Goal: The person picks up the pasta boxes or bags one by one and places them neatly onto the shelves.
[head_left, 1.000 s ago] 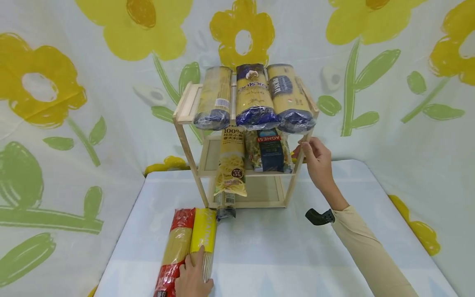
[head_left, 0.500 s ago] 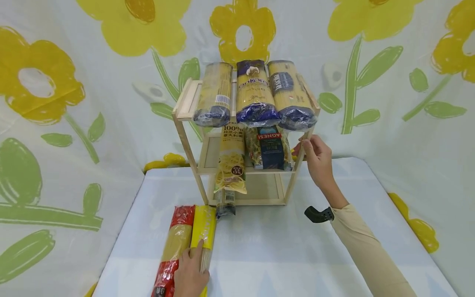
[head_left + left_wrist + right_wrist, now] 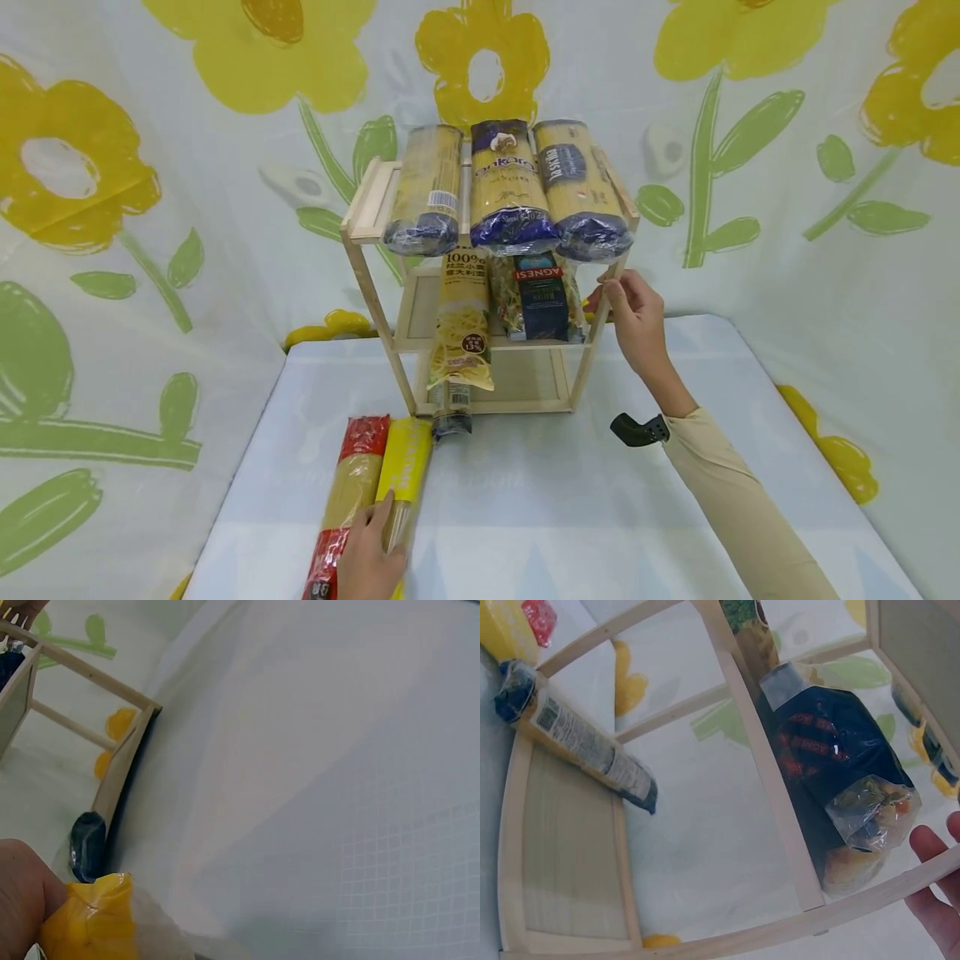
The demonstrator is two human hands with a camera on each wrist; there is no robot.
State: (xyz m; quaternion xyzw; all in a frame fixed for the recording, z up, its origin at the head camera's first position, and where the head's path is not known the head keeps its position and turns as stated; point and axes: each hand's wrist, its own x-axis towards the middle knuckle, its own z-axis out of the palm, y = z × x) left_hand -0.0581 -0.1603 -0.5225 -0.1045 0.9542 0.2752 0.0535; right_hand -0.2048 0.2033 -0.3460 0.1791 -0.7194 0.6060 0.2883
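On the table at the left front, my left hand (image 3: 369, 554) holds a yellow-banded spaghetti packet (image 3: 403, 462), fingers over its left part and thumb toward its right side. The hand hides much of the packet's near half. Beside it lies a red-ended spaghetti packet (image 3: 356, 479). In the left wrist view, the yellow packet (image 3: 94, 922) shows beside part of the hand. My right hand (image 3: 637, 321) grips the right upright of a small wooden shelf (image 3: 367, 275). In the right wrist view, fingers (image 3: 928, 844) lie around the wooden upright.
Three pasta packets (image 3: 513, 196) lie on the top shelf. A noodle packet (image 3: 462, 325) overhanging the front and an AGNESI pasta bag (image 3: 542, 300) occupy the middle level. Another packet (image 3: 452, 421) sticks out below. Flowered cloth (image 3: 225, 208) hangs behind the table.
My left hand has drawn its thumb in and moved slightly left, and the yellow-banded packet's near end has swung left. The right hand keeps hold of the shelf upright.
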